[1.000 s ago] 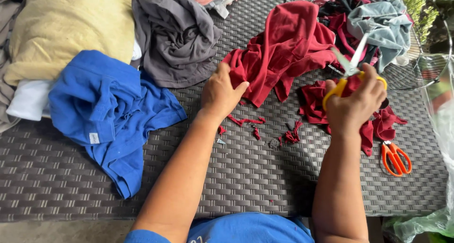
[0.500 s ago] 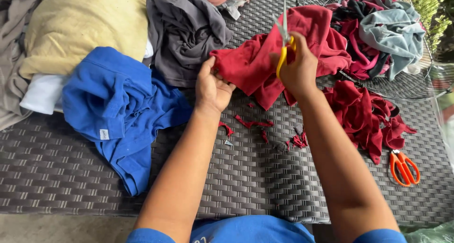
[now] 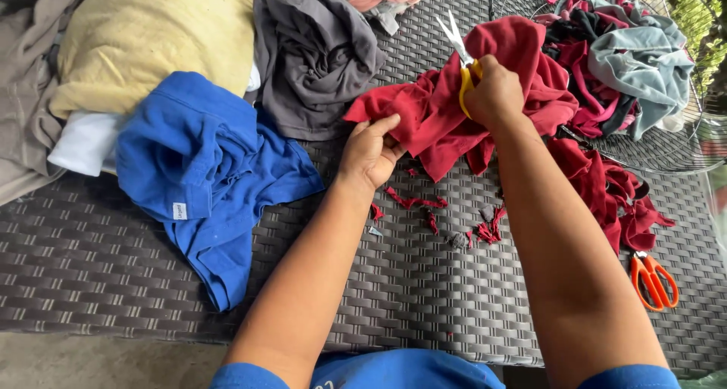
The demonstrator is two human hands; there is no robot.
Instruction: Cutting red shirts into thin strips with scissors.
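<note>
Far left edge of the woven table (image 3: 91, 275): yellow cushion (image 3: 151, 45), blue shirt (image 3: 204, 169) below it, grey garment (image 3: 314, 56) toward the far edge. Left hand (image 3: 369, 153), near the table's middle, pinches the lower edge of the dark red cloth (image 3: 447, 116), fingers closed on the fabric. Right hand (image 3: 494, 92) has moved from the right side to the top of that cloth since a second ago, still clamped on the yellow-handled scissors (image 3: 460, 56), blades parted and pointing up. So both hands now meet on one piece, held taut. Red scraps (image 3: 424, 203) lie below. Wire basket (image 3: 681, 143) of cloth sits in the far right corner, orange scissors (image 3: 653, 277) near the right edge.
</note>
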